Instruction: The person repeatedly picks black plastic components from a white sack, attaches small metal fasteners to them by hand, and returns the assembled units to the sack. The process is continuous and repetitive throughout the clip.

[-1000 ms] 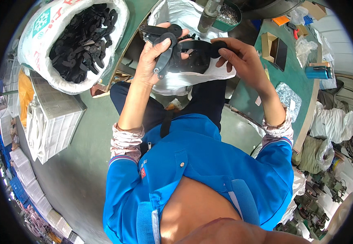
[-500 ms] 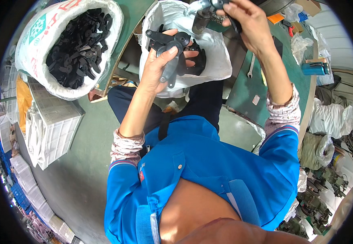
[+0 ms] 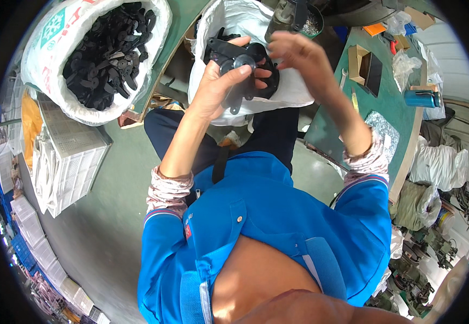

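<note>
Several black flat parts with round ends point(image 3: 242, 63) lie fanned out in my left hand point(image 3: 213, 89), gripped between thumb and fingers above a white sack point(image 3: 291, 96). More black parts point(image 3: 269, 83) lie inside that sack, partly hidden by the hand. My right hand point(image 3: 304, 62), blurred by motion, is to the right of them with fingers bent and apart; I see nothing in it. Just beyond it, one black part point(image 3: 300, 15) stands at a metal machine fixture point(image 3: 281, 17), next to a round container of small metal bits point(image 3: 313, 22).
A white sack full of black parts point(image 3: 107, 59) stands at left, above a white plastic crate point(image 3: 72, 167). On the green bench point(image 3: 326, 121) at right are a wrench point(image 3: 343, 79), an open cardboard box point(image 3: 358, 63), a clear plastic bag point(image 3: 383, 132) and a teal bottle point(image 3: 421, 98).
My right hand has left the black part at the fixture and come down toward my left hand. The left hand with its parts has shifted slightly right. More of the bench shows.
</note>
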Motion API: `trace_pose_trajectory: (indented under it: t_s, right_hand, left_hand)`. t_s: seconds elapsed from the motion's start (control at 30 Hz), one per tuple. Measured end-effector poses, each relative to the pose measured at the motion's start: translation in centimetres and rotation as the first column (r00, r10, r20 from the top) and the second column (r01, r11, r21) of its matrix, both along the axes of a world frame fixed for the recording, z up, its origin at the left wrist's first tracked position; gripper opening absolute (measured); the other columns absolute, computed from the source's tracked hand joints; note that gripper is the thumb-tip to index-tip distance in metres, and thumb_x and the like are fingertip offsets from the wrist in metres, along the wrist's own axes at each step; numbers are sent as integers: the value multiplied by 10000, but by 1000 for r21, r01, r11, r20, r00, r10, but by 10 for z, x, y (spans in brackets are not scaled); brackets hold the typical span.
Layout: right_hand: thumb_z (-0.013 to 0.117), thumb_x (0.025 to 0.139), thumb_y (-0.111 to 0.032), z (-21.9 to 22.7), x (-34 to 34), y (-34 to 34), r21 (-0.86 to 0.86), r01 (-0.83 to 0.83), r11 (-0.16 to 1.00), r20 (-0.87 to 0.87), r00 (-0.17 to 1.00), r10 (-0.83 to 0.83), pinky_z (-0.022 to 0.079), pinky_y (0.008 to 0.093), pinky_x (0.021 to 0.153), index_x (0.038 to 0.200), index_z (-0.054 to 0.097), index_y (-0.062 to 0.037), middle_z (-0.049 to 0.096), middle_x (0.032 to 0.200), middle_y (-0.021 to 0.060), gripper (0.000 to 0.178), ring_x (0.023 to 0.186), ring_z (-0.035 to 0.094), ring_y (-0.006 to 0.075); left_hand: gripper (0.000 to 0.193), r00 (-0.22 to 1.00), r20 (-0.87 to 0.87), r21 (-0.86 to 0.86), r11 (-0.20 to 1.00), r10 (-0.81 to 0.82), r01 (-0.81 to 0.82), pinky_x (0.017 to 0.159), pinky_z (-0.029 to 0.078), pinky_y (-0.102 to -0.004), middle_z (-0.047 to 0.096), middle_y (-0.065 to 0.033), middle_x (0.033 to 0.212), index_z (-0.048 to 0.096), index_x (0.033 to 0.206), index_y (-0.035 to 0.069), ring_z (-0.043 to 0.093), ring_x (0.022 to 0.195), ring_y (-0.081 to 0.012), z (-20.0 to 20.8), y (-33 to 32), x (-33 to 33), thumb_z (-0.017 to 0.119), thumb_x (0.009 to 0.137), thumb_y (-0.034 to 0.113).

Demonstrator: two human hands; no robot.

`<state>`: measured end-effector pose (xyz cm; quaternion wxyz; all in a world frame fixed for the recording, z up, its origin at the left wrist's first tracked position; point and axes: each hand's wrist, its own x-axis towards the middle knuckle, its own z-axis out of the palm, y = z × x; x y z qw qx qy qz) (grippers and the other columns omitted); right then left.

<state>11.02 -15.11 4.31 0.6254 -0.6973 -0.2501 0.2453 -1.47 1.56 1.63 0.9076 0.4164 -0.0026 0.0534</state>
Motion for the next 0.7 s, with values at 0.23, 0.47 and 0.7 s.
trace_pose_trajectory:
  t_s: [0.23,0.47,0.7]
  right_hand:
    - [646,893,-60,-1,-11,-9,460,104,882,-169,985,-28,517,279,854,1051,607,-28,671,1010,101,165,962,643,155]
    - [541,959,-67,17,-4,-37,235,-96,967,-19,994,104,509,262,785,1190,622,-48,639,1065,68,246,886,614,137]
    - [475,1000,-131,27,-5,-22,45,-505,862,337,820,463,467,247,725,1362,512,-30,515,1356,106,377,943,544,119]
  left_hand:
    - [658,999,-5,-12,999,-48,48,794,581,-403,530,-249,1278,291,1434,33,644,1031,-370,4,-6,-3,636,880,115]
    - [497,992,-84,-223,972,-99,78,770,595,-382,590,-192,1163,477,1256,-4,658,1008,-313,-7,1,-7,676,873,243]
    - [564,918,25,-712,637,-396,294,520,559,-287,539,-205,1000,364,1316,-72,603,741,-236,-18,1,-15,594,940,279]
